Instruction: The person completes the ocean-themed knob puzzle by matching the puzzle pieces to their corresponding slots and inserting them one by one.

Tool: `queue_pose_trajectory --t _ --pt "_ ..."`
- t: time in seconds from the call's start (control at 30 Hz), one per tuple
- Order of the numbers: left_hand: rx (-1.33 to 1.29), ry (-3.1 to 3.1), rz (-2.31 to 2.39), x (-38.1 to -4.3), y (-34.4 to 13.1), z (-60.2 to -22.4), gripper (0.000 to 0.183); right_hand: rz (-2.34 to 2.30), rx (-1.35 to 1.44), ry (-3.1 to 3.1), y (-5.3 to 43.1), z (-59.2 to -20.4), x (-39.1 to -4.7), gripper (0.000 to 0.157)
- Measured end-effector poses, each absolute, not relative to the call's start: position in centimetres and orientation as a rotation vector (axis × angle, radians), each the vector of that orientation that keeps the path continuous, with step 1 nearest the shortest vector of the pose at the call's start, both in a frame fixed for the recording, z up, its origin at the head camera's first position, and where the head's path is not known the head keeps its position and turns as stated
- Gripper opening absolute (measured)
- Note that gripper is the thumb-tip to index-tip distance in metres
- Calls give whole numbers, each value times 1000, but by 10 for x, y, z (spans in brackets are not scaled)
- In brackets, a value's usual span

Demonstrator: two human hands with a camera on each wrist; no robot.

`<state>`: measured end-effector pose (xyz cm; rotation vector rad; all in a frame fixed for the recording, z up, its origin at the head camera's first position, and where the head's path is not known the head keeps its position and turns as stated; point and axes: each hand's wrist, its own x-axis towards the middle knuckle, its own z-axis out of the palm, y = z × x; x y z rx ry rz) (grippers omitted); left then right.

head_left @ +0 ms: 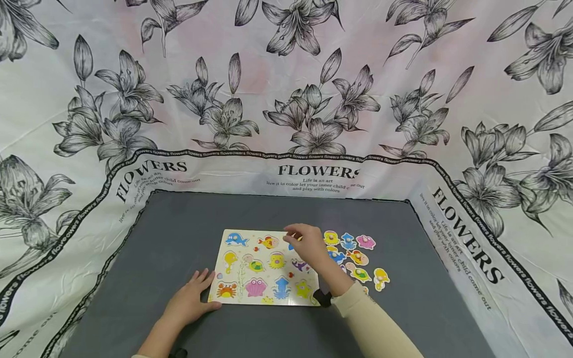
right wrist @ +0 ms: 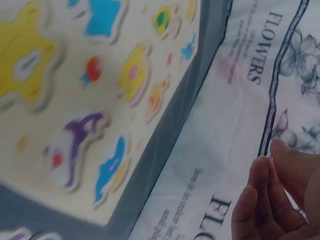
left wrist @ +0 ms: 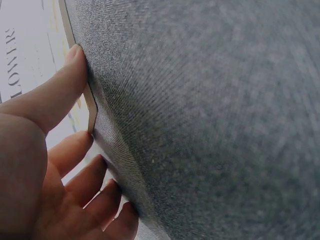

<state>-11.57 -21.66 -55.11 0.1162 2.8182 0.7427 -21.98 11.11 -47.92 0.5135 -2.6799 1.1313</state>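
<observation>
A cream wooden puzzle board [head_left: 293, 298] with printed sea-animal shapes lies on the dark table. My left hand [head_left: 190, 297] is at its near left corner, fingers along the left side and thumb along the front edge. In the left wrist view, the thumb [left wrist: 75, 67] and index finger touch the board's rim. My right hand [head_left: 309, 246] hovers over the far right corner, partly covering a blue shape. The right wrist view shows the right fingertips [right wrist: 257, 167] close to the thumb, with no thing visible between them.
Right of the board lie several loose sea-animal pieces, among them a pink shell [head_left: 366, 242], a turtle [head_left: 359, 273] and a seahorse [head_left: 380, 279]. Some lie partly behind my right forearm. A flower-printed cloth [head_left: 250, 171] borders the grey tabletop [head_left: 188, 219] at the back and sides.
</observation>
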Motion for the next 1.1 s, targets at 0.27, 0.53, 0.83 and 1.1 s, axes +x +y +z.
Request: queue_pose_trajectory --t 0.27,0.53,0.83,1.1 --pt "125 2810 752 -113 -216 -548 97 1075 387 -2654 159 -497 -216 20" --pt "108 2806 750 -111 -218 -552 99 1000 203 -2726 212 -511 -213 21" --pt "118 2810 753 -113 -216 -554 100 876 60 -2775 263 -528 -213 23" --pt "127 2810 742 -114 -214 -557 100 852 -132 -2898 287 -537 -207 24"
